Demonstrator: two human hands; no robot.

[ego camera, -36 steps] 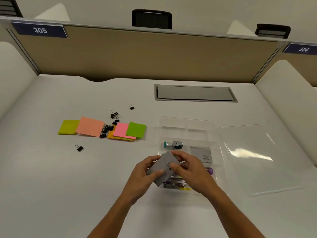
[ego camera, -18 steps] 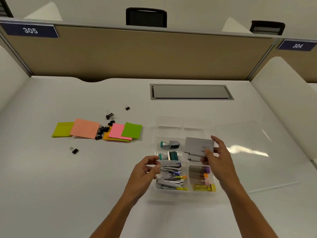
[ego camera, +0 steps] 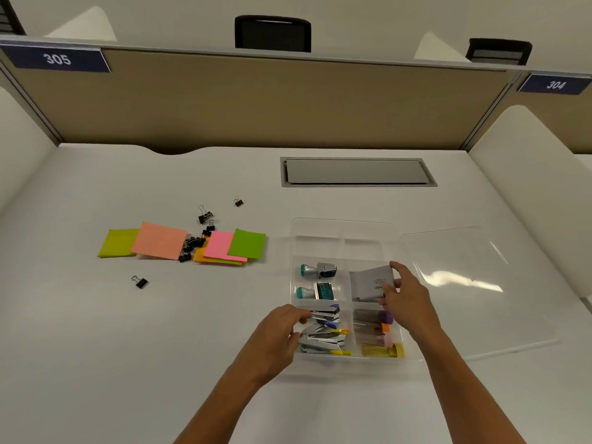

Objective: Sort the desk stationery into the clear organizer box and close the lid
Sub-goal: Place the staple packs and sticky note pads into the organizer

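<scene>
- The right hand pinches a flat grey box by its right edge, thumb on one side and fingers on the other; the grey box sits tilted, partly down in the middle right slot of the clear organizer box
- The left hand hovers by the near left corner with its fingers loosely bent; I see nothing held in it, and I cannot tell if the fingertips touch the staplers in that slot
- To do this step well, I think the grey box should be laid down flat so it does not stick up above the wall; then the fingers can let go and slide out sideways
- The left hand could hold the organizer's side so it does not slip on the smooth desk
- The stamps fill the slot to the left, and small coloured boxes fill the near right slot; the two far slots look bare
- The lid lies open and flat to the right
- The sticky notes and black binder clips still wait on the desk to the left, well apart from the organizer; so a lot is left to sort
</scene>
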